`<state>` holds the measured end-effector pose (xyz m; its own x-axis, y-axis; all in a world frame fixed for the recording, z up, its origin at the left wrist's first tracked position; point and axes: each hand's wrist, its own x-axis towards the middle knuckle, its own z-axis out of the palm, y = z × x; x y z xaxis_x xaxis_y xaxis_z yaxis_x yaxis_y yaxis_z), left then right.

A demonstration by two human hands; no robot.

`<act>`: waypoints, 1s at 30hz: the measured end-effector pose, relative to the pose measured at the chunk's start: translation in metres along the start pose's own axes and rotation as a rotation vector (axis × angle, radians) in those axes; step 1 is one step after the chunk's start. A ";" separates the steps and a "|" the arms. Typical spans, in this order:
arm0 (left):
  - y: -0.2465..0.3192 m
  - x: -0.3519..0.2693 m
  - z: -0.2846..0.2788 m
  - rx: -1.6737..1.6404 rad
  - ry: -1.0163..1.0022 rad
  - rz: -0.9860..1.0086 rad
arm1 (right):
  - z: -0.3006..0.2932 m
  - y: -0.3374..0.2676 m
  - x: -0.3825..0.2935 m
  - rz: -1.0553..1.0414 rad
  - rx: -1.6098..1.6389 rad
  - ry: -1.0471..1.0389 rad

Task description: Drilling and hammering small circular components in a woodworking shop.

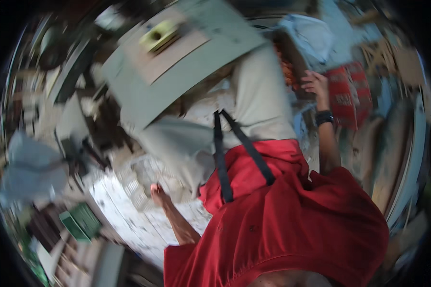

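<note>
My left hand [159,194] is low at my left side, above a white plastic basket [138,184] on the floor. Its fingers look curled, and blur hides whether anything is in them. On the other side, my right hand [316,86] is raised with its fingers apart and nothing in it. It is nearest to a red box with pale markings [347,94] and an open carton [297,59] with orange-red things along its side. A grey-green tabletop [222,43] extends over my knees. On it, a yellow block-like object with a dark hole [158,37] rests on a tan sheet [186,45].
A white plastic bag [309,37] lies beyond the carton. At the left are a green crate [80,221] and a blue-grey cloth or bag [32,168]. Long rounded pieces [389,150] lie at the far right. Black straps [246,143] hang from my chest.
</note>
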<state>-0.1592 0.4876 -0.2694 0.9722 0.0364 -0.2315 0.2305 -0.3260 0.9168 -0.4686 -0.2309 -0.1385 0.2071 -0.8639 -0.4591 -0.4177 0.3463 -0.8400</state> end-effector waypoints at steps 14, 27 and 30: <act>0.281 -0.064 0.184 0.093 -0.199 -0.065 | 0.010 0.203 0.098 0.044 -0.676 0.217; 0.315 -0.086 0.213 0.638 -0.110 0.292 | 0.161 0.220 0.099 0.173 -0.682 0.035; 0.316 -0.095 0.233 0.720 -0.189 0.295 | 0.111 0.282 0.094 0.007 -0.871 -0.038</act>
<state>-0.1881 0.1610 -0.0339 0.9504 -0.2857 -0.1227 -0.1810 -0.8293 0.5287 -0.4688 -0.1744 -0.4504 0.2251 -0.8448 -0.4855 -0.9436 -0.0648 -0.3248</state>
